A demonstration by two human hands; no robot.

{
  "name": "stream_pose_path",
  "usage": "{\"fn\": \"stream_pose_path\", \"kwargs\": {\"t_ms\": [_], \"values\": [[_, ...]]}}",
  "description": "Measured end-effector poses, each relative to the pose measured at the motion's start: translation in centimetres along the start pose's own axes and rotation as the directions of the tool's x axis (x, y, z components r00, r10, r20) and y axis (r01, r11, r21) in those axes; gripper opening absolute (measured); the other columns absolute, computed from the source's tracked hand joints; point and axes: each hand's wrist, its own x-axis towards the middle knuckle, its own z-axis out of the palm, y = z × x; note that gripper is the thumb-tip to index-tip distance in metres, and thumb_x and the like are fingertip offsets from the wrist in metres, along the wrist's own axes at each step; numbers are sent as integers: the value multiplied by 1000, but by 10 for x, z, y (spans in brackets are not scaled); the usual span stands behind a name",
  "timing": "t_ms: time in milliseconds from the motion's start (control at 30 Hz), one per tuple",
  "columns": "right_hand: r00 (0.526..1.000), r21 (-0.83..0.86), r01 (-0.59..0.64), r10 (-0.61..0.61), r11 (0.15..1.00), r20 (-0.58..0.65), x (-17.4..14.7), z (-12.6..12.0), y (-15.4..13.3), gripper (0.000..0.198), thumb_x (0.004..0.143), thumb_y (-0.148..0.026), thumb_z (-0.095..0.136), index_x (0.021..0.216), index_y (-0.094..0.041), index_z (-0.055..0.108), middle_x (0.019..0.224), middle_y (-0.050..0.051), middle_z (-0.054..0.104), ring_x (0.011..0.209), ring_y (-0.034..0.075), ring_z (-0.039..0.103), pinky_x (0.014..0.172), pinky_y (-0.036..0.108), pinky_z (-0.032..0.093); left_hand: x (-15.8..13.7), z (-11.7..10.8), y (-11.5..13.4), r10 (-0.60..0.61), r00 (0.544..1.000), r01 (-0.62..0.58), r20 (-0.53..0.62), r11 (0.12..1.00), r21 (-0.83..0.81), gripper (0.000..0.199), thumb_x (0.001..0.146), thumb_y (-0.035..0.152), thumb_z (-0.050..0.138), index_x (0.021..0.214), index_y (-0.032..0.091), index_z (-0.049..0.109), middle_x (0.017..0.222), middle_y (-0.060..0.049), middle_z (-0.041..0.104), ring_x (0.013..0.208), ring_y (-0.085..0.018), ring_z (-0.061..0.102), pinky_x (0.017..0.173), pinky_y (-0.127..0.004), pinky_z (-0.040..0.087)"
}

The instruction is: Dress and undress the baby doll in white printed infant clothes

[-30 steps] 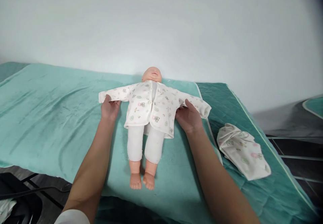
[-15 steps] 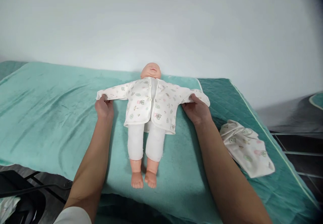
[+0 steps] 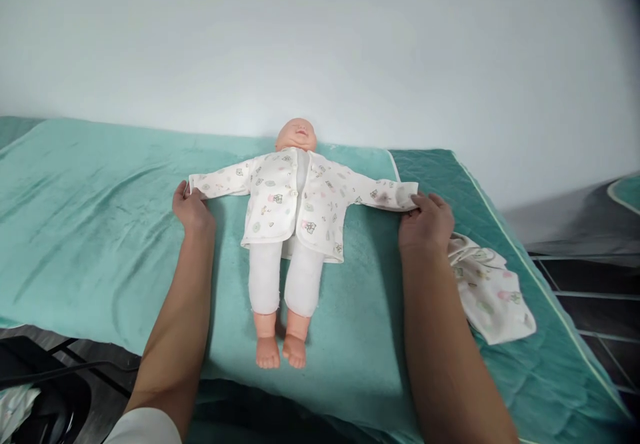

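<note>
A baby doll (image 3: 296,135) lies on its back, its feet toward me. It wears a white printed baby jacket (image 3: 270,197), whose front hangs unfastened down the middle, over a white cloth body. Both jacket sleeves stretch out sideways, and the doll's hands are hidden inside them. My left hand (image 3: 193,207) pinches the cuff of the sleeve on the left. At the end of the sleeve on the right, my right hand (image 3: 427,221) has its thumb and fingers closed on the cuff.
A folded printed white garment (image 3: 493,297) lies right of my right forearm on the dark green quilted cover (image 3: 555,377). A light green blanket (image 3: 100,231) lies under the doll. Behind stands a pale wall (image 3: 320,44). A black object (image 3: 50,391) is at lower left.
My right hand has moved outward from the middle of the sleeve to its cuff, and that sleeve now lies straighter. My left hand has shifted slightly outward to the cuff edge.
</note>
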Motion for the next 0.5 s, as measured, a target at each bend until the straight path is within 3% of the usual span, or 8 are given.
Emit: {"fn": "stream_pose_path", "kwargs": {"t_ms": [100,200,267,367,500], "values": [[983,-119,156,-166,981,-73,-11,8,3,43,72,2,65,105,-24,59,122,-3,65,125,7,61,116,24,47,5,-2,-2,63,997,-64,-38,998,-9,28,83,13,63,109,22,55,114,-7,66,109,-15,71,104,-32,56],[929,-322,366,-361,873,76,-32,17,1,45,76,-3,67,116,-23,62,138,2,61,139,11,52,129,34,30,8,-2,-1,116,992,-117,-58,993,-1,24,83,12,61,103,21,52,112,-6,64,108,-14,70,105,-31,54],[882,-390,470,-417,791,218,-52,24,0,45,80,-9,67,123,-22,63,144,5,58,143,14,49,131,38,25,6,-1,1,131,989,-130,-63,991,27,24,82,8,57,102,20,52,113,-8,63,108,-14,69,107,-32,53],[830,-343,519,-367,783,420,-86,36,-1,41,86,-20,69,126,-26,65,149,3,56,145,16,47,131,39,25,0,0,5,184,981,-178,-64,980,92,27,81,5,55,104,19,53,119,-9,62,116,-14,66,115,-32,47],[752,-274,402,-145,873,643,-125,52,-4,38,87,-27,75,125,-32,70,144,-3,62,143,17,49,131,36,26,-14,3,11,338,941,-338,27,930,145,27,86,10,57,110,21,52,133,-10,58,136,-14,54,123,-30,34]]}}
